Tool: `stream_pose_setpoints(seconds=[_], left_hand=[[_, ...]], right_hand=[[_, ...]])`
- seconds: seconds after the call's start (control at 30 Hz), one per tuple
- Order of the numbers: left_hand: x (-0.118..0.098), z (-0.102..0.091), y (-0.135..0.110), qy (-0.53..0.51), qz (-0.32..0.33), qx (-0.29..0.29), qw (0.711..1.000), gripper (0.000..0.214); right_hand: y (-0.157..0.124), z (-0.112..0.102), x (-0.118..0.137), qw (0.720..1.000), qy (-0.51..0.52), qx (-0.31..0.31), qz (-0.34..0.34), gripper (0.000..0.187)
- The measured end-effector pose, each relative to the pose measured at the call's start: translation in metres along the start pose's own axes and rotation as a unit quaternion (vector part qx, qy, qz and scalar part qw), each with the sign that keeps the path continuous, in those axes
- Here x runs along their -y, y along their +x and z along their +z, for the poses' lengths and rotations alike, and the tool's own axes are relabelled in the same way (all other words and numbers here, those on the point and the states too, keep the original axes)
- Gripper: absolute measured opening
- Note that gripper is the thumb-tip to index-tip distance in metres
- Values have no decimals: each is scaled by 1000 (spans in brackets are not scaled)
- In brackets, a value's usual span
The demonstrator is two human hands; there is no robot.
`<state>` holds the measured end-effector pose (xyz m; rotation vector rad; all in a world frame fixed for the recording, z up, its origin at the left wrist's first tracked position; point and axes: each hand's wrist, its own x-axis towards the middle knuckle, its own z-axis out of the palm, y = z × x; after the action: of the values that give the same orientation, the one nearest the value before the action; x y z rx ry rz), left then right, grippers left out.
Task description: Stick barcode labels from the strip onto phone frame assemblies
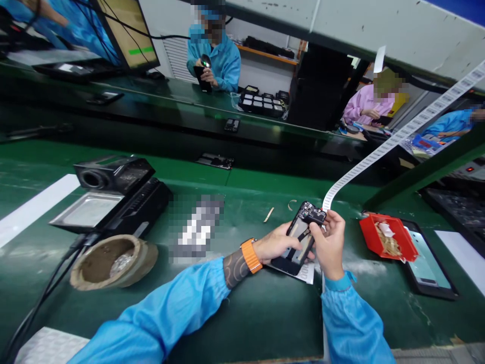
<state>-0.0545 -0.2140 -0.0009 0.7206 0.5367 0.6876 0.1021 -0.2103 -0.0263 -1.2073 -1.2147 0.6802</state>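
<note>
An opened smartphone with its inner board and frame showing lies tilted in my hands over the green bench. My left hand is closed round its lower side, thumb across the inside. At the phone's upper right corner my right hand is closed, thumb pressed on the black part by the board. A long strip of barcode labels runs down from the upper right and ends close behind my right fingertips. Under the phone's lower end a printed white sheet sticks out. What my right fingertips touch behind the phone is hidden.
On the left stand a black soldering station and a clay-coloured bowl. At right a red bin rests on a black tray. Behind the bench runs a dark conveyor carrying phone parts. Co-workers sit beyond it.
</note>
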Motion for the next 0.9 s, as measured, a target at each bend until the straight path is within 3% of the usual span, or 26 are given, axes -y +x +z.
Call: stream_pose_setpoints(seconds=[0.1,0.23,0.37,0.43,0.63,0.9], left_hand=[[5,1,3,12,2,-12,1000,34],[4,1,6,-3,16,-51,999,46],[-1,-2,8,16,68,-161,984,44],[-2,-4,8,26,92,-190,977,46],[6,-4,7,111,121,-162,973,60],[3,-6,4,276,158,-148,936,58]], right_hand=[[-1,-1,2,1000,-9,-24,-9,43],[-7,-4,8,991,-67,-50,-104,19],[-12,-4,15,953,-184,35,-237,7],[-13,-1,16,932,-230,77,-271,5],[-10,2,12,919,-278,57,-273,12],[-7,-3,13,936,-252,71,-235,7]])
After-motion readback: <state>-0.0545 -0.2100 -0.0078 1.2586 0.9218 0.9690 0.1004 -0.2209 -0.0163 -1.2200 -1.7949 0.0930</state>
